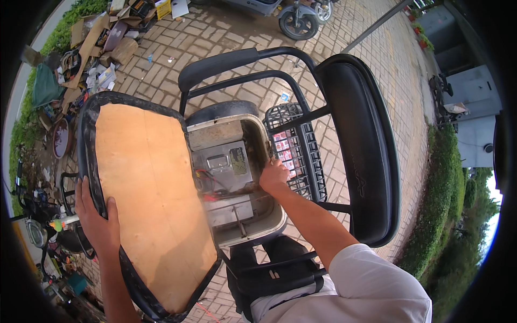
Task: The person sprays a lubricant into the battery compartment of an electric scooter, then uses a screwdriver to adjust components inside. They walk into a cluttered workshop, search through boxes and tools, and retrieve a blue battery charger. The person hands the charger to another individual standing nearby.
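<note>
My left hand (98, 212) grips the black edge of a tipped-up scooter seat, thumb on the near side. The seat's underside is a light plywood board (156, 204). Beside it lies an uncovered storage compartment (277, 215) with a pale rim. Inside sit a silver metal box (218, 161) and red and dark wires (204, 180). A flat metal piece (232, 212) lies at its near end. My right hand (274, 176) is closed at the compartment's right rim; what its fingers hold, if anything, is hidden.
A black padded backrest (355, 151) and a tubular armrest (218, 67) frame the compartment. Right of it is a black wire basket (296, 151) holding red-and-white packages. Cardboard and scrap (102, 48) are heaped at the far left. Another scooter's wheel (299, 26) stands beyond on brick paving.
</note>
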Tool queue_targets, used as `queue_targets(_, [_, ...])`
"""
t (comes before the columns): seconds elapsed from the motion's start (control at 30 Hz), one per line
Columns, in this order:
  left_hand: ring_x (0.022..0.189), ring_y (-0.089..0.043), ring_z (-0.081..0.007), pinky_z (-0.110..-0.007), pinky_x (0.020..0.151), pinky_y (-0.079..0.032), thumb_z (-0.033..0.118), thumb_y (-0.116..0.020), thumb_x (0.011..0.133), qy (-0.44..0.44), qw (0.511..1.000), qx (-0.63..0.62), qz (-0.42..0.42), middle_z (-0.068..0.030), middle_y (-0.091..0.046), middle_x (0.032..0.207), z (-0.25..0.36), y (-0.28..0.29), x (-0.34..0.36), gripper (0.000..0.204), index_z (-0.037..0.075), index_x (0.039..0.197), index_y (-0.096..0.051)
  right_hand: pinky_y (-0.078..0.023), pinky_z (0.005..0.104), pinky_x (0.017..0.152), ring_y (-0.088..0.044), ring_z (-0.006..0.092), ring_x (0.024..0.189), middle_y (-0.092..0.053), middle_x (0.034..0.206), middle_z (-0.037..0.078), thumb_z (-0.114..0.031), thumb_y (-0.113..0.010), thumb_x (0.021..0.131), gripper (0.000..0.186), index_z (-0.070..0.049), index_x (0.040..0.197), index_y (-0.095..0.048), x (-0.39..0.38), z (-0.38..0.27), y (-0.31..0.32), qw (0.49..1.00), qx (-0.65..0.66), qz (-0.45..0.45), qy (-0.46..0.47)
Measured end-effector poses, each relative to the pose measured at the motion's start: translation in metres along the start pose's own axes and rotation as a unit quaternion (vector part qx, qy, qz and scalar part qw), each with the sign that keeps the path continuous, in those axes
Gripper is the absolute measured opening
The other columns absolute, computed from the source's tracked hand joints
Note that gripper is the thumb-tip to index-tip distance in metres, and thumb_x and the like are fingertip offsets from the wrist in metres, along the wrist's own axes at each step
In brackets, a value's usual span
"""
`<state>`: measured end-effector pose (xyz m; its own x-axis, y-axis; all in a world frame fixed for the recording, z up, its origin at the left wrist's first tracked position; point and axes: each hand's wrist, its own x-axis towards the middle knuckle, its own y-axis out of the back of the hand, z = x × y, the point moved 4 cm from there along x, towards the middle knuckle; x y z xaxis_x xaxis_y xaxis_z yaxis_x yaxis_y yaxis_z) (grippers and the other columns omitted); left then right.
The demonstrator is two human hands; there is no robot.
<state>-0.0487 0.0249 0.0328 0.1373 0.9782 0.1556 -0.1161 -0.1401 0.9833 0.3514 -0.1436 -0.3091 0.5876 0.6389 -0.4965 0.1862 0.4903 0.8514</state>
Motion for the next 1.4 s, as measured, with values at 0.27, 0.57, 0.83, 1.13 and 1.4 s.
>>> queue_targets(0.27, [0.135,-0.035,-0.0382,-0.047,0.109,-0.032,0.013,-0.06,0.089,-0.039,0.999,-0.027,0.009,-0.0191,-0.038,0.146,-0.005,-0.003,-0.002,0.06,0.007,0.144,-0.037,-0.053,0.0423,0.08,-0.066,0.0374,0.094,-0.067,0.091,0.022,-0.014,-0.059,0.083,0.032,-0.01,0.113,-0.068,0.045,0.103,-0.012,0.974,0.208,-0.073,-0.045])
queue_targets(0.57, [0.136,-0.034,-0.0385,-0.048,0.109,-0.031,0.015,-0.06,0.089,-0.022,1.0,0.003,-0.005,-0.0191,-0.037,0.147,-0.005,-0.002,-0.003,0.06,0.007,0.144,-0.037,-0.051,0.0456,0.085,-0.064,0.0406,0.098,-0.062,0.111,0.027,-0.023,-0.058,0.086,0.039,-0.004,0.12,-0.062,0.035,0.093,-0.019,0.968,0.213,-0.131,-0.002])
queue_targets(0.83, [0.133,-0.037,-0.0383,-0.049,0.105,-0.038,0.016,-0.062,0.085,-0.025,1.0,-0.005,0.003,-0.0174,-0.037,0.147,0.006,-0.004,0.006,0.064,0.009,0.143,-0.038,-0.046,0.0529,0.082,-0.053,0.032,0.111,-0.048,0.128,0.021,-0.027,-0.049,0.093,0.06,-0.016,0.149,-0.032,-0.008,0.015,0.02,0.992,-0.061,-0.109,-0.021])
queue_targets(1.13, [0.133,-0.037,-0.039,-0.047,0.106,-0.035,0.013,-0.062,0.085,-0.036,0.999,-0.017,0.013,-0.0185,-0.037,0.147,-0.009,-0.001,-0.004,0.063,0.008,0.144,-0.038,-0.048,0.0477,0.092,-0.059,0.0341,0.112,-0.054,0.126,0.021,-0.023,-0.055,0.087,0.046,-0.011,0.132,-0.051,0.033,0.091,-0.006,0.981,0.145,-0.125,-0.042])
queue_targets(1.4, [0.133,-0.037,-0.0393,-0.047,0.106,-0.035,0.013,-0.061,0.086,-0.046,0.999,-0.021,0.016,-0.0194,-0.037,0.146,0.003,-0.004,0.005,0.062,0.007,0.144,-0.038,-0.051,0.0417,0.087,-0.065,0.033,0.104,-0.066,0.11,0.02,-0.025,-0.064,0.084,0.04,-0.003,0.117,-0.063,0.08,0.127,-0.07,0.95,0.221,-0.162,-0.15])
